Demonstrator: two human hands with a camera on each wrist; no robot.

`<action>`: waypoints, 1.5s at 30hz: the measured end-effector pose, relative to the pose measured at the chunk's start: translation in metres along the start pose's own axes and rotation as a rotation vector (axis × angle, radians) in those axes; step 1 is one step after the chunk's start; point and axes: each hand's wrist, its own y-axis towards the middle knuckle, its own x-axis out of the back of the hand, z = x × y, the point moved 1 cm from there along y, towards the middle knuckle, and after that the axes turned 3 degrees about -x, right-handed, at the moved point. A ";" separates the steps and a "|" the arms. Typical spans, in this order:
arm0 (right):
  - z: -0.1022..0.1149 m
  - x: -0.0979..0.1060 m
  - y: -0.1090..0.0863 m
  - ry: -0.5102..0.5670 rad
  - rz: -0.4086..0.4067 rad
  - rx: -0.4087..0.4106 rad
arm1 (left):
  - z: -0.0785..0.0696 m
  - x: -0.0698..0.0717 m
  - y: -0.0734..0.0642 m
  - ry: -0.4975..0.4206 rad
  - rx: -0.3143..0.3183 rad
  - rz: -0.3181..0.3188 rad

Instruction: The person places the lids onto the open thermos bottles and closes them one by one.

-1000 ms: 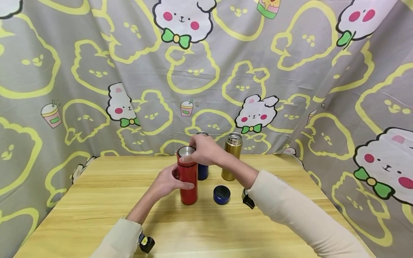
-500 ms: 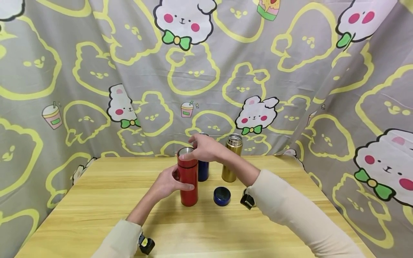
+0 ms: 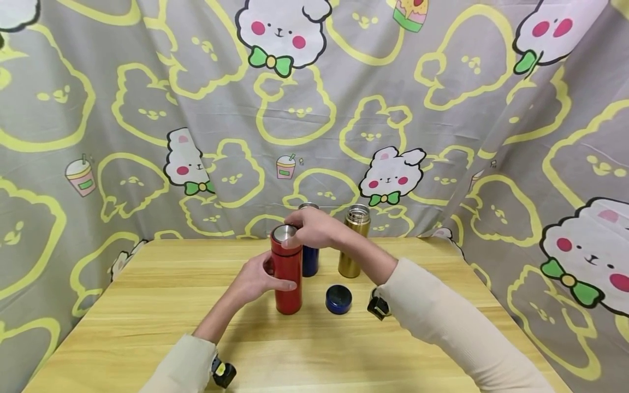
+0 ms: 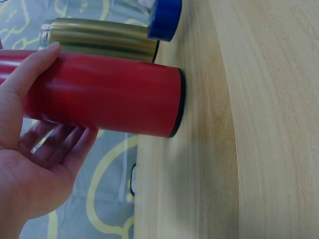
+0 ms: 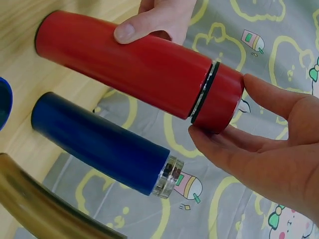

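A red thermos [image 3: 288, 284] stands upright near the middle of the table. My left hand [image 3: 254, 279] grips its body, with the thumb across the front. My right hand [image 3: 314, 228] holds the red lid [image 5: 219, 98] at the top, thumb on one side and fingers on the other. In the right wrist view a narrow metallic gap shows between lid and body. Behind it stands a blue thermos [image 5: 99, 142] with its metal neck bare. To the right is a gold thermos [image 3: 350, 262], also uncapped, partly hidden by my right forearm.
A blue lid [image 3: 338, 299] lies on the wooden table [image 3: 295, 355] to the right of the red thermos. Beside my right sleeve, a wrist camera [image 3: 378, 307] overlaps another small round thing. A patterned curtain [image 3: 314, 136] hangs behind the table.
My right fingers lifted partly off the red lid half a second ago and have closed round it again. My left hand and the red thermos have stayed in place.
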 end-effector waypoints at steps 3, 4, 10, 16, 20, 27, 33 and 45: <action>0.000 -0.002 -0.001 -0.028 -0.041 -0.005 | 0.000 0.000 0.000 -0.003 0.001 -0.001; -0.001 -0.003 -0.001 -0.043 -0.060 -0.009 | 0.000 -0.001 0.000 -0.003 0.001 -0.001; -0.002 -0.009 -0.001 -0.089 -0.165 -0.017 | 0.000 -0.001 0.000 0.005 -0.002 -0.007; -0.002 -0.012 0.000 -0.103 -0.202 -0.016 | 0.001 0.000 0.001 0.007 -0.007 0.000; -0.001 -0.010 -0.001 -0.132 -0.188 -0.033 | 0.000 0.000 0.001 0.010 -0.005 -0.002; 0.004 -0.002 -0.002 -0.116 -0.084 -0.039 | -0.001 -0.001 0.001 0.004 0.005 -0.002; 0.006 0.000 -0.001 -0.073 -0.014 -0.013 | 0.000 -0.001 0.001 0.005 0.014 0.002; 0.004 -0.005 -0.002 -0.076 -0.073 0.009 | 0.001 -0.001 0.002 0.014 0.002 -0.003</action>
